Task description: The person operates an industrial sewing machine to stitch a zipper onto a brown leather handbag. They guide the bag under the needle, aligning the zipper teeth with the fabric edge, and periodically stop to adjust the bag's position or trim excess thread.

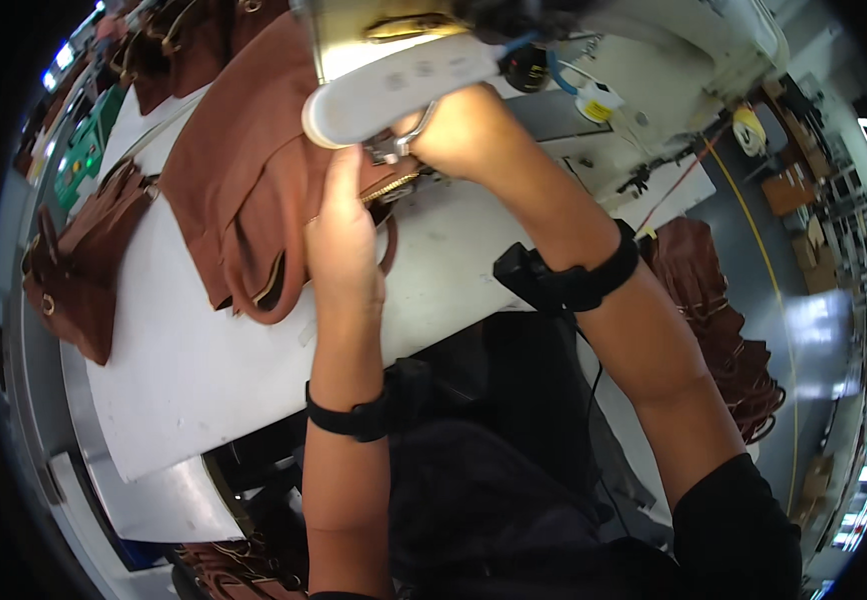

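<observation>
A brown leather bag with looped handles and a brass zipper lies on the white worktable, its upper right part under the pale head of a sewing machine. My left hand grips the bag beside the zipper, thumb pointing up toward the machine head. My right hand is curled just beneath the head, by the metal fittings at the zipper's upper end; what its fingers hold is hidden and blurred.
More brown bags lie at the left, at the back left and piled to the right. A green crate is beyond the table. Cables and a white device sit behind the machine. A walkway with a yellow line runs along the right.
</observation>
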`<state>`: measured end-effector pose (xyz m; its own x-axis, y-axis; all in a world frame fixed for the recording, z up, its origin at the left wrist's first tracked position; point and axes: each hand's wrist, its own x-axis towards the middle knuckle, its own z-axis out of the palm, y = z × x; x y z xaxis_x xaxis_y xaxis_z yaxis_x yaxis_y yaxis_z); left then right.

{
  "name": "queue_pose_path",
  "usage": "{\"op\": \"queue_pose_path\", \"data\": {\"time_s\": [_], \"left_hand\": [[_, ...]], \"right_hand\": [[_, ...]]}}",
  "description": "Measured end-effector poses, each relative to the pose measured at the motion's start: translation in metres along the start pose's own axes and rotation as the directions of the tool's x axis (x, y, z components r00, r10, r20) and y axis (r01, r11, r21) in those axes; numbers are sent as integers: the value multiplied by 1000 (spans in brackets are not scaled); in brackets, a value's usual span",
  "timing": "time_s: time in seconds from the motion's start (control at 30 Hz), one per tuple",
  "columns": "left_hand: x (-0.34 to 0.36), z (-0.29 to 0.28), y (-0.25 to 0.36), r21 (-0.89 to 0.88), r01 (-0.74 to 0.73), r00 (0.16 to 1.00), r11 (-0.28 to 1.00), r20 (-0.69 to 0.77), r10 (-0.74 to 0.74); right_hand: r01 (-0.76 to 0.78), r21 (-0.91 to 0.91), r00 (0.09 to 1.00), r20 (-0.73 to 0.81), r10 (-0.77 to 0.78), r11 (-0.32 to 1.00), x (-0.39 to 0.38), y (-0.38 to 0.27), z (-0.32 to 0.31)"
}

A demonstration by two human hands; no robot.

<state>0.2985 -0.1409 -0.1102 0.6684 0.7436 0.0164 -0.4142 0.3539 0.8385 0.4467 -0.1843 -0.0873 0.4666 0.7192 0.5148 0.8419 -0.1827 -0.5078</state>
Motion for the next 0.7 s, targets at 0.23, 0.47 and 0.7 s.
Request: {"op": "queue_pose_path", "data": {"time_s": [0.23, 0.47, 0.7], "left_hand": [[-1, 6, -6, 167, -63, 995, 984, -70, 75], [-2, -3, -4, 198, -81, 994, 977, -62, 95], [-2, 0, -4, 238, -130, 983, 963, -95, 157]], "right_hand": [[-22, -213, 994, 96, 43, 977, -11, -1, -10], [-64, -102, 976, 199, 84, 993, -11, -2, -24], [30, 0, 994, -108, -30, 1000, -21, -3, -11]]}}
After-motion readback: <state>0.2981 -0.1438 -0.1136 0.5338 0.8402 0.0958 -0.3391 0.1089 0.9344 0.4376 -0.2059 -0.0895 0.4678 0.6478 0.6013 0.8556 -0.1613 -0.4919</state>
